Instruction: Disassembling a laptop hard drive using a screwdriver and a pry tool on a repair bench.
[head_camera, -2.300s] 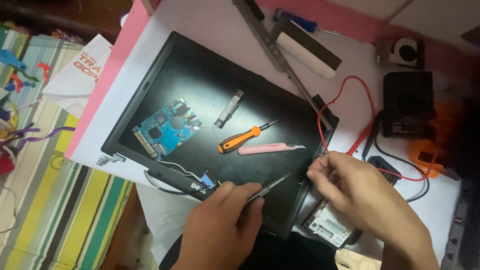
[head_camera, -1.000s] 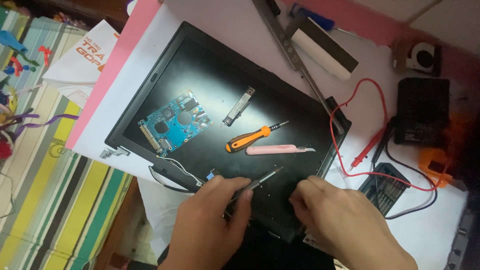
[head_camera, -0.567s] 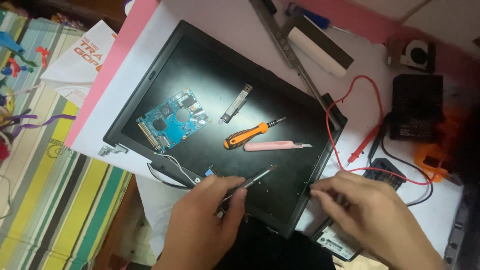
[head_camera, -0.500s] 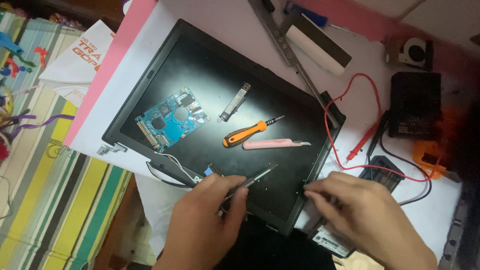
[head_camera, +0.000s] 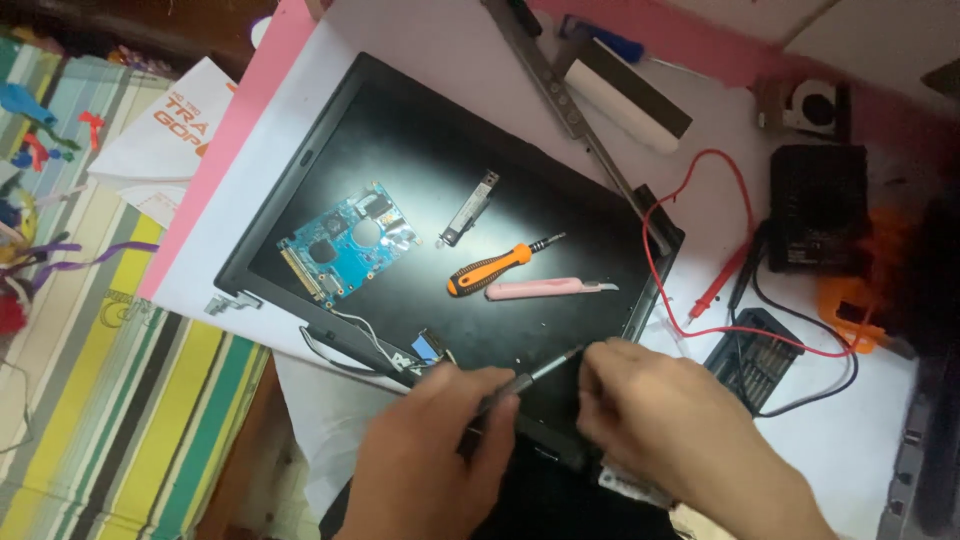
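Black laptop lid panel (head_camera: 420, 150) lies stripped on the table, with a blue circuit board (head_camera: 345, 243) and an orange screwdriver (head_camera: 495, 270) resting on it. The left hand (head_camera: 425, 450) grips a slim metal tool (head_camera: 535, 372), while the right hand (head_camera: 660, 420) curls closed at the panel's near edge; whether it holds anything cannot be told; dismantling looks well advanced

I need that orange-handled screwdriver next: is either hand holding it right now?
No: the orange-handled screwdriver lies loose on the black laptop panel, apart from both hands, while the left hand grips a slim dark tool.
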